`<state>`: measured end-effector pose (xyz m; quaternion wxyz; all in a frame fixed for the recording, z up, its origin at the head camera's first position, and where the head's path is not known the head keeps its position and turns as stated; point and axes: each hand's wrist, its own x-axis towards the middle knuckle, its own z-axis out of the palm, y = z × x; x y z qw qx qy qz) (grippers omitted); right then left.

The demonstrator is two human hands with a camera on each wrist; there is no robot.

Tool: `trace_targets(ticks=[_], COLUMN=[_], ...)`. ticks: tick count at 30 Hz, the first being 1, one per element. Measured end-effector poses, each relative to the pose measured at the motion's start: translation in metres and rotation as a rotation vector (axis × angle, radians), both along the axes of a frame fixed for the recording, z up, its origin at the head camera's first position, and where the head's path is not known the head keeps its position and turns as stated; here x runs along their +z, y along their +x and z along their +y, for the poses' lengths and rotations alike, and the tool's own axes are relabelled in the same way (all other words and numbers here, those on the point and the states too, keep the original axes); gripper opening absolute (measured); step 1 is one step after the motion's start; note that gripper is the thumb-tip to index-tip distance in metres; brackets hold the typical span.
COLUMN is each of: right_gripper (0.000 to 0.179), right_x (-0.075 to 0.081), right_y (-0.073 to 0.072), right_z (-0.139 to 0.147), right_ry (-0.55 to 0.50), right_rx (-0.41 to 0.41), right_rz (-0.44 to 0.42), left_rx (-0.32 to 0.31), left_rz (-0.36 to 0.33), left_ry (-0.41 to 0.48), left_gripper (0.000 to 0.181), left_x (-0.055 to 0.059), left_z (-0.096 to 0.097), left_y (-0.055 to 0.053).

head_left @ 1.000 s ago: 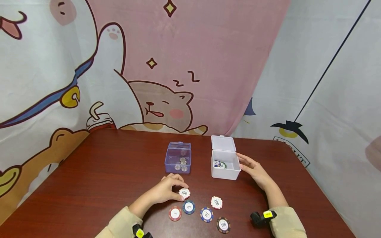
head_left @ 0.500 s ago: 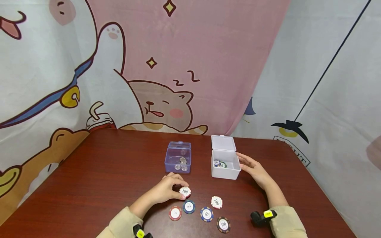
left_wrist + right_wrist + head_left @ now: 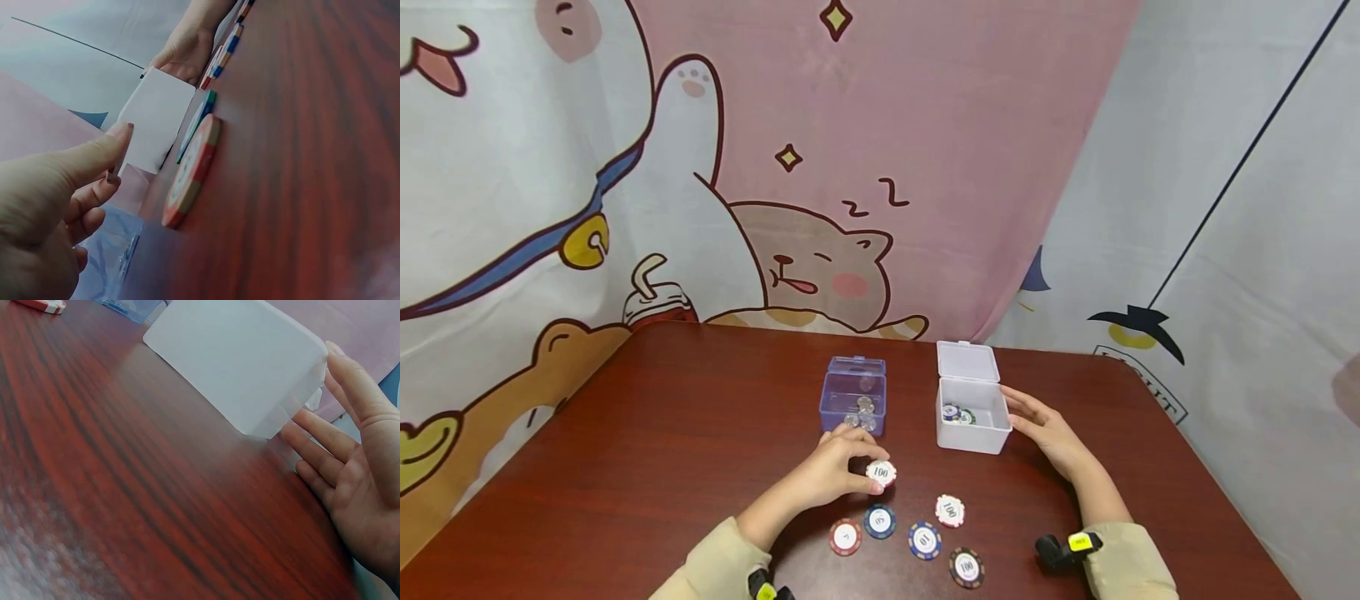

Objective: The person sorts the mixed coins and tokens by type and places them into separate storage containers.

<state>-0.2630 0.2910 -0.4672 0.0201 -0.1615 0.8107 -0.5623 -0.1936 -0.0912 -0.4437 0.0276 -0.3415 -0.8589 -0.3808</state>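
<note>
My left hand (image 3: 842, 468) pinches a white poker chip (image 3: 881, 473) marked 100 between thumb and fingers, above the table in front of the blue box. Against the right side of an open white plastic box (image 3: 973, 438) rests my right hand (image 3: 1048, 433), fingers fairly straight; in the right wrist view its thumb (image 3: 359, 387) lies at the box's corner. A couple of poker chips (image 3: 952, 412) lie inside that box. On the table in front are a red chip (image 3: 846, 537), a blue-green chip (image 3: 879, 521), a blue chip (image 3: 924, 541), another white chip (image 3: 950, 511) and a black chip (image 3: 966, 567).
An open translucent blue box (image 3: 833, 422) with several silver coins (image 3: 866, 405) stands left of the white one, just behind my left hand. The brown table (image 3: 700, 433) ends at a cartoon-printed cloth (image 3: 970, 167) along the back.
My left hand has moved slightly right and away from me, lifting the white chip toward the boxes. My right hand stays at the white box. The view has shifted slightly.
</note>
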Motion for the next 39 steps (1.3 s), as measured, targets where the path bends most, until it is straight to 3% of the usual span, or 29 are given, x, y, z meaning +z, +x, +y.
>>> trace_targets(ticks=[18, 24, 31, 39], right_gripper=[0.053, 0.053, 0.053, 0.052], right_x=[0.0, 0.001, 0.0, 0.0], right_y=[0.001, 0.001, 0.001, 0.0], right_z=[-0.003, -0.002, -0.001, 0.0], right_ry=[-0.028, -0.026, -0.015, -0.005], right_rx=[0.0, 0.004, 0.003, 0.0], right_rz=[-0.012, -0.007, -0.004, 0.0], left_rx=[0.019, 0.038, 0.062, 0.111], left_rz=[0.045, 0.122, 0.131, 0.139], left_ry=[0.034, 0.015, 0.007, 0.035], left_gripper=[0.037, 0.038, 0.038, 0.037], left_x=[0.033, 0.044, 0.055, 0.056], left_z=[0.036, 0.051, 0.066, 0.079], left_y=[-0.004, -0.011, -0.019, -0.032])
